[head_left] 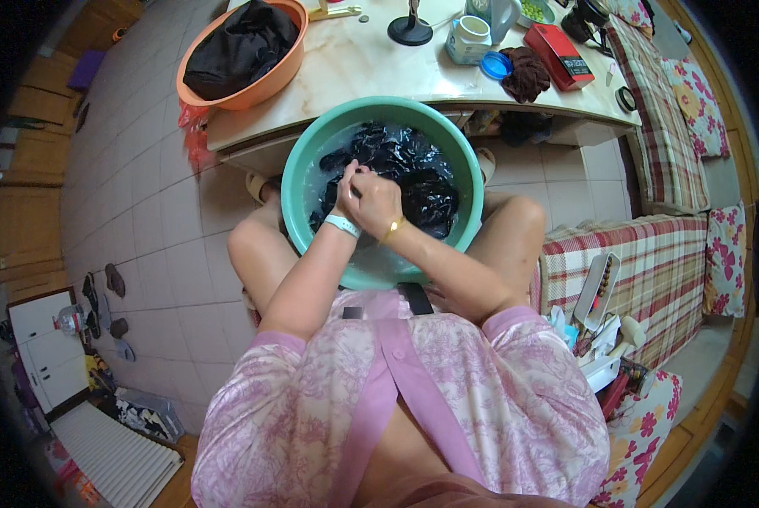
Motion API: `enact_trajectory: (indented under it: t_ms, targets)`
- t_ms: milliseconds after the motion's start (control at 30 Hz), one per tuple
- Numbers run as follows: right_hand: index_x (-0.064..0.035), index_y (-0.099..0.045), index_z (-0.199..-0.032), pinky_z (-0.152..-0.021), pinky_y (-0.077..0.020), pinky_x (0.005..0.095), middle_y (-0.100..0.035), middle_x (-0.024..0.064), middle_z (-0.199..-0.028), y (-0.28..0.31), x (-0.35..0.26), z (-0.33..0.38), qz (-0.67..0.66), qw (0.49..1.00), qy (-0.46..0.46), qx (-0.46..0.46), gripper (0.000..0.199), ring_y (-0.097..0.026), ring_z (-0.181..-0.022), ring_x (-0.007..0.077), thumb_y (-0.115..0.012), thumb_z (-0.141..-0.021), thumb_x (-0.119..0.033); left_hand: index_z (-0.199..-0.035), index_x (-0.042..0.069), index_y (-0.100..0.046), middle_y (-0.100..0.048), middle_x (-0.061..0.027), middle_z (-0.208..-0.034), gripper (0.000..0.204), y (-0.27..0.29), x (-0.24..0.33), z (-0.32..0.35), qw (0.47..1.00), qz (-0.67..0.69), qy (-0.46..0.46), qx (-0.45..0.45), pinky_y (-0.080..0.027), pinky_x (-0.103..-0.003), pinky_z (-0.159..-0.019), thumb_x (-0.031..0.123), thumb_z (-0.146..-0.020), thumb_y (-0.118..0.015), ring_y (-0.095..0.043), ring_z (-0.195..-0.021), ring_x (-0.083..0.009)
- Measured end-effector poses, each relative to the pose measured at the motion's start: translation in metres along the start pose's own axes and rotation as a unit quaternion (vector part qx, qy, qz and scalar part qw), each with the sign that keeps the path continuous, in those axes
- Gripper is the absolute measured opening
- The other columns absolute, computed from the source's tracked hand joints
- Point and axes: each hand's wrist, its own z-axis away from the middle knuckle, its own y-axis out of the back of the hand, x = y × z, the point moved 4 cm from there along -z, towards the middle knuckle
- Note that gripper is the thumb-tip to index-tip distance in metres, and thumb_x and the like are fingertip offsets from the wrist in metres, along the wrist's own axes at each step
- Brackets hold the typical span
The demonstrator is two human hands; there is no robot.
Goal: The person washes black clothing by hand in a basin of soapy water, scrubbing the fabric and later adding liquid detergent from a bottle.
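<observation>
1. The wet cloth (431, 201) lies in the green basin (379, 102), dark and bunched in cloudy water (368, 254), between the person's knees.
2. The left hand (346, 188) and right hand (377, 201) meet over the basin's left-middle part, touching each other, with fingers bent inward. Whether they grip a fold of cloth between them, I cannot tell (the fingers hide the gap).
3. From the hands, the cloth spreads to the far side and to the right; its biggest lump sits just beside the right hand, which is the nearer one to it. A smaller part shows left of the left hand. Crumpled like this, it has no clear long axis.
4. Beyond, on the counter (346, 63), an orange basin (265, 89) at far left holds a black bundle (242, 51).
</observation>
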Motion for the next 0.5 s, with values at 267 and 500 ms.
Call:
enact_trajectory:
  t_ms: [267,500]
  targets:
    - [-0.0071,-0.056,-0.06,-0.052,-0.0453,0.0405,-0.057,0.0145,-0.061,-0.005,0.044,-0.021,-0.008,0.995,-0.077,0.059,0.029,-0.056,-0.055,0.0321,-0.052,-0.078,-0.029,-0.097,0.007,-0.051,-0.054,-0.0101,-0.099,0.032,-0.021,-0.012,-0.006,0.912,-0.218,-0.027,0.347,-0.041,-0.038,-0.084,0.031,-0.089,-0.031,-0.052,-0.092,-0.0243]
    - [-0.0044,-0.057,-0.062,-0.056,-0.0452,0.0419,-0.057,0.0192,-0.065,-0.004,0.048,-0.013,-0.008,0.989,-0.14,-0.052,0.039,-0.056,-0.062,0.0355,-0.05,-0.081,-0.037,-0.092,0.005,-0.055,-0.058,-0.0059,-0.09,0.032,-0.076,-0.014,0.017,0.798,-0.297,0.0,0.524,-0.046,-0.034,-0.071,0.033,-0.087,-0.041,-0.056,-0.082,-0.0199]
